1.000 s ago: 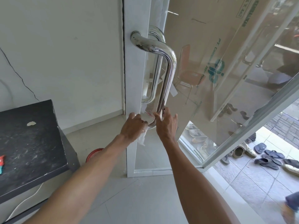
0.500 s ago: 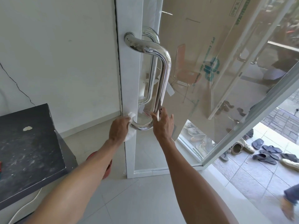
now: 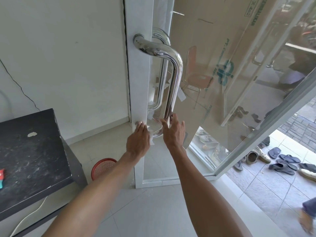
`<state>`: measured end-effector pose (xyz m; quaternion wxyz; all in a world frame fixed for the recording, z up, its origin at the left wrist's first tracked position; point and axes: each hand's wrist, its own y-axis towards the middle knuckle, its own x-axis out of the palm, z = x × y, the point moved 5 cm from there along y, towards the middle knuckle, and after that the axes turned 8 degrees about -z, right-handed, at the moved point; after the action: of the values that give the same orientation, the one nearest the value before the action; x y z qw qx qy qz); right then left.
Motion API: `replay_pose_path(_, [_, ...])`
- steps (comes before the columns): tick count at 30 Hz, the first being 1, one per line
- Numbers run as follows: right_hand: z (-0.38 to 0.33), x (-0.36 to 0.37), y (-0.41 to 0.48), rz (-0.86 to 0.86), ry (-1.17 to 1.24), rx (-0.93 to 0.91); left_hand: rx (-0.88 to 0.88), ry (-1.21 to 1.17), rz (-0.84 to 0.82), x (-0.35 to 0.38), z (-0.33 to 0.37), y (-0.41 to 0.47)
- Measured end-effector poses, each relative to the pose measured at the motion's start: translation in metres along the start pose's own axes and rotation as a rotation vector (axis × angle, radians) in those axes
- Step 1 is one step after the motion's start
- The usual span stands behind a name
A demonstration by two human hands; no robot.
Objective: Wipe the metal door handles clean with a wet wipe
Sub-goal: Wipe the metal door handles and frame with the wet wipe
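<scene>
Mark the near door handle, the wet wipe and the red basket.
door handle [image 3: 174, 86]: head view, middle of the near upright bar.
wet wipe [image 3: 151, 137]: head view, white fold by the handle's lower bend.
red basket [image 3: 102, 165]: head view, mesh wall.

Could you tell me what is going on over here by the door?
A person is wiping the metal door handle on the glass door. The left hand holds a white wet wipe against the handle's bottom bend, close to where it meets the white door frame. The right hand rests with fairly straight fingers against the lower part of the upright bar. A second handle shows on the far side of the glass, untouched.
</scene>
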<state>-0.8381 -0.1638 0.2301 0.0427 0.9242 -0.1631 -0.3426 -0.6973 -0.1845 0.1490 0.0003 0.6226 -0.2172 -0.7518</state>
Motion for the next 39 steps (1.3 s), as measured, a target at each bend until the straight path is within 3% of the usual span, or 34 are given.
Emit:
replay_pose_path(4, [0.002,-0.004,-0.002,0.002,-0.014,-0.008,0.095,-0.001,-0.004,0.004,0.013,-0.011])
replay_pose_path(8, [0.002,-0.002,-0.007,-0.006,-0.013,-0.009,-0.225,-0.119,0.062,-0.008,0.000,-0.018])
replay_pose_path(12, [0.004,-0.004,-0.008,-0.001,-0.015,0.002,-0.593,-0.617,0.093,-0.016,0.019,-0.007])
replay_pose_path(16, [0.004,-0.005,-0.009,-0.015,0.014,0.025,-1.281,-1.228,0.104,-0.013,0.010,-0.016])
replay_pose_path(17, [0.003,-0.005,-0.010,-0.018,0.025,0.030,-1.372,-1.403,0.122,-0.008,0.010,-0.018])
replay_pose_path(20, [0.002,-0.005,-0.011,-0.015,0.040,0.037,-1.383,-1.964,0.273,0.003,0.020,-0.020])
replay_pose_path(24, [0.006,-0.008,-0.013,-0.011,0.029,0.040,-1.305,-2.244,0.273,0.010,0.039,-0.024])
replay_pose_path(33, [0.005,-0.011,-0.017,-0.023,0.018,0.004,-1.316,-2.127,0.201,0.009,0.041,-0.031])
replay_pose_path(35, [0.005,-0.012,-0.018,-0.033,0.015,0.006,-1.345,-1.924,0.100,0.009,0.043,-0.036])
replay_pose_path(37, [0.007,-0.013,-0.018,-0.040,0.013,0.009,-1.356,-1.512,-0.034,0.001,0.047,-0.040])
replay_pose_path(39, [0.009,-0.015,-0.016,-0.048,0.007,0.010,-1.319,-1.211,-0.052,-0.010,0.058,-0.037])
